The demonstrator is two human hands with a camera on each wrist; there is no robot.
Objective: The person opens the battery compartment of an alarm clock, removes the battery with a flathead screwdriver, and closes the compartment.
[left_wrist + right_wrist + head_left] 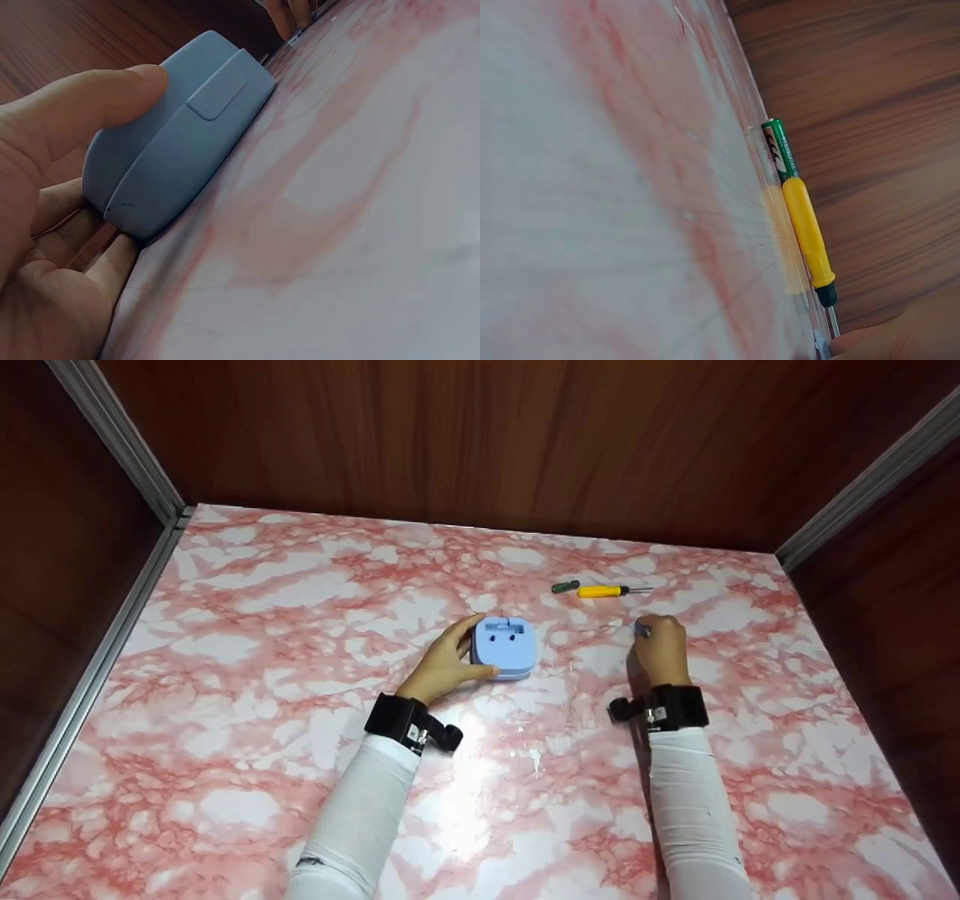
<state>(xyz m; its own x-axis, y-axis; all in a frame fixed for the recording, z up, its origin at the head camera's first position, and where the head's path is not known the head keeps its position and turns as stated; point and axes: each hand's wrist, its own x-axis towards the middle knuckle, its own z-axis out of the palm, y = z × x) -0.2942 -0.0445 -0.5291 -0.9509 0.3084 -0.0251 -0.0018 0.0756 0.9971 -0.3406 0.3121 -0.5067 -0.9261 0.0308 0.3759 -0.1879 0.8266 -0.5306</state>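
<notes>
A light-blue rounded-square box lies on the table with a slot-like recess and two dark spots on top. My left hand grips its left side. In the left wrist view, the thumb presses on one face while other fingers reach behind. To the right, my right hand has curled fingers pinching a small bluish piece at the tabletop; most of it is hidden, so its kind cannot be told. Beyond that hand lie a yellow-handled screwdriver and a green battery.
The pink-and-white marbled table runs back to a brown wood-grain panel. More wooden panels with metal edge strips stand at left and right. A black camera strap circles each wrist.
</notes>
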